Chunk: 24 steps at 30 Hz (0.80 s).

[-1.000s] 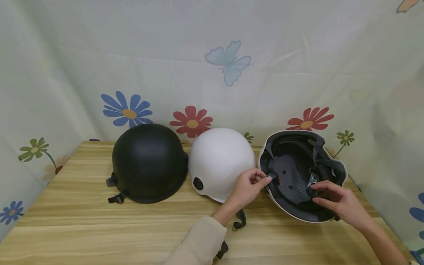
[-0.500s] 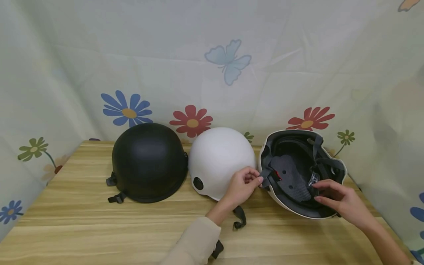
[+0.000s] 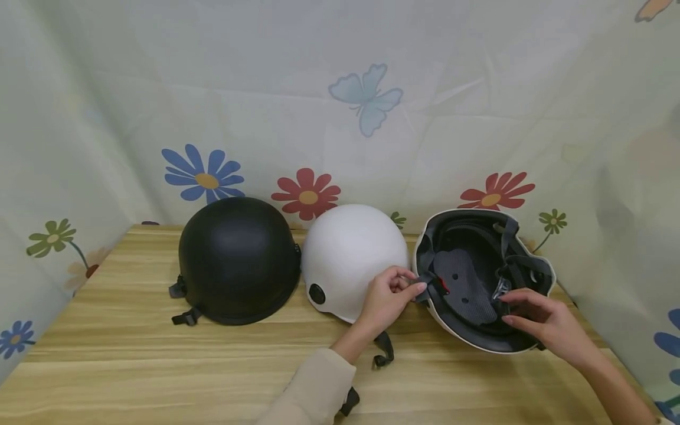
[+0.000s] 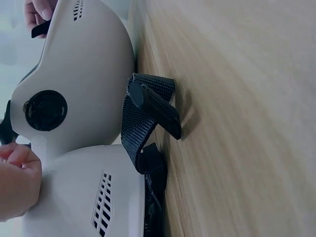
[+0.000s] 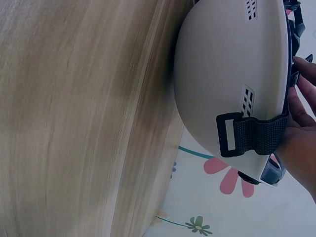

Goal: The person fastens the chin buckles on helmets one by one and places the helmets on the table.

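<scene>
In the head view an upturned white helmet (image 3: 552,273), with black padding and straps inside, lies at the right of the table. My left hand (image 3: 386,300) pinches a black chin strap (image 3: 423,288) at the helmet's left rim. Just inside that rim shows a small red piece (image 3: 444,285). My right hand (image 3: 549,324) pinches a dark buckle end (image 3: 499,292) of the strap on the opposite side. From the right wrist, the helmet's shell (image 5: 222,74) appears with a strap slider (image 5: 230,135) hanging outside. Part of the buckle is hidden by my fingers.
Left of the upturned helmet, a second white helmet (image 3: 350,254) sits dome up, my left hand in front of it. A black helmet (image 3: 239,260) stands farther left. Loose straps (image 3: 385,349) lie on the wooden table (image 3: 159,366). A flowered cloth (image 3: 451,147) hangs behind.
My left hand has drawn the strap leftward from inside the helmet to its rim, uncovering more of the red piece. My right hand has stayed nearly in place.
</scene>
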Motion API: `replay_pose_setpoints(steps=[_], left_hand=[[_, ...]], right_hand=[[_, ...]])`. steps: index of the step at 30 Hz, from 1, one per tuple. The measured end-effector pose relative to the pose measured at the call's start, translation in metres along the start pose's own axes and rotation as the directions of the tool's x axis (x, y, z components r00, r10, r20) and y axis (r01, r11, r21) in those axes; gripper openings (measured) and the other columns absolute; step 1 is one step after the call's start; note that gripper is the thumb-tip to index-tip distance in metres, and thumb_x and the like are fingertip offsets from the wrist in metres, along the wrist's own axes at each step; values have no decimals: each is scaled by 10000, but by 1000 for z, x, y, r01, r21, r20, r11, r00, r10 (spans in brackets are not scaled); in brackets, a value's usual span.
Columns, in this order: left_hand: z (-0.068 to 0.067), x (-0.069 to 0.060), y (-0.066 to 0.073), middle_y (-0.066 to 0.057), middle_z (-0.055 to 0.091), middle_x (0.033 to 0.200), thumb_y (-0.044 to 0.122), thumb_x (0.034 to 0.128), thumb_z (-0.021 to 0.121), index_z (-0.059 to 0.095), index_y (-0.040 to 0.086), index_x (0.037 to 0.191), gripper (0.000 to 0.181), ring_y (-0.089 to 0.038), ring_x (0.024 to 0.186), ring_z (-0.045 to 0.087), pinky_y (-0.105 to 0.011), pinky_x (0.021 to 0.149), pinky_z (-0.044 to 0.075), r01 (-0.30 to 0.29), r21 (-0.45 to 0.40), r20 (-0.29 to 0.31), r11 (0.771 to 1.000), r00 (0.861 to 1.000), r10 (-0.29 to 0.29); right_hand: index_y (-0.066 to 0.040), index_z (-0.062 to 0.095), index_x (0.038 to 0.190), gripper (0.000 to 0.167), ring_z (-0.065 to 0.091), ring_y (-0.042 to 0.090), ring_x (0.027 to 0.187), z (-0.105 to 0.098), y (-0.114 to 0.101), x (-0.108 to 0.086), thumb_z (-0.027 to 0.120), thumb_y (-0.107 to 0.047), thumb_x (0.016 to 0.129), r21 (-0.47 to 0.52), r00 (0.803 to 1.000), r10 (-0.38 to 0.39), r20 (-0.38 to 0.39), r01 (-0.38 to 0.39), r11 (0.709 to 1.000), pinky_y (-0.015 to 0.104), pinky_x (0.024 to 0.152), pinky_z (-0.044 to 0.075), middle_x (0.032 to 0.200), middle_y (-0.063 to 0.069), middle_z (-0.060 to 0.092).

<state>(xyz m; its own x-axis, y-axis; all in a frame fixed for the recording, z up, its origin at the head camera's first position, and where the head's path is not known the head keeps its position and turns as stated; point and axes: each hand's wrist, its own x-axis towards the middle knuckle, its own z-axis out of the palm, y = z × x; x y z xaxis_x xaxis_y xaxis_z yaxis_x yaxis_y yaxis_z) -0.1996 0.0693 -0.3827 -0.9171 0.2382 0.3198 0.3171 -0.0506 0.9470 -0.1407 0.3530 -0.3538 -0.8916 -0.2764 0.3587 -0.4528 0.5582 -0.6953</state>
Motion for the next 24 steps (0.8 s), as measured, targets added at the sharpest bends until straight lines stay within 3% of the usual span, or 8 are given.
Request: replay_pose_setpoints(steps=[8, 16, 24], left_hand=[[2, -2, 4, 56, 481, 622, 170, 749, 762, 634, 48, 922, 247, -38, 519, 403, -173, 483, 345, 9, 81, -44, 997, 999, -5], [2, -2, 4, 23, 544, 680, 107, 783, 722, 649, 19, 912, 172, -39, 533, 424, -168, 489, 362, 26, 92, -62, 995, 998, -20], [0, -3, 6, 36, 466, 596, 112, 794, 711, 664, 10, 888, 146, -40, 527, 407, -172, 479, 345, -17, 118, -75, 993, 997, 26]], right_hand=[[56, 589, 1054, 302, 613, 65, 810, 0, 0, -1, 648, 117, 764, 11, 1000, -8, 3, 8, 1000, 177, 677, 490, 999, -70, 596], [53, 588, 1056, 297, 610, 68, 809, -1, 0, 0, 650, 105, 770, 4, 1000, 5, 7, -5, 1000, 174, 678, 489, 991, -66, 594], [52, 590, 1055, 296, 607, 69, 801, -1, 1, 2, 651, 104, 770, -2, 1000, 6, 8, -6, 1000, 171, 676, 488, 989, -68, 592]])
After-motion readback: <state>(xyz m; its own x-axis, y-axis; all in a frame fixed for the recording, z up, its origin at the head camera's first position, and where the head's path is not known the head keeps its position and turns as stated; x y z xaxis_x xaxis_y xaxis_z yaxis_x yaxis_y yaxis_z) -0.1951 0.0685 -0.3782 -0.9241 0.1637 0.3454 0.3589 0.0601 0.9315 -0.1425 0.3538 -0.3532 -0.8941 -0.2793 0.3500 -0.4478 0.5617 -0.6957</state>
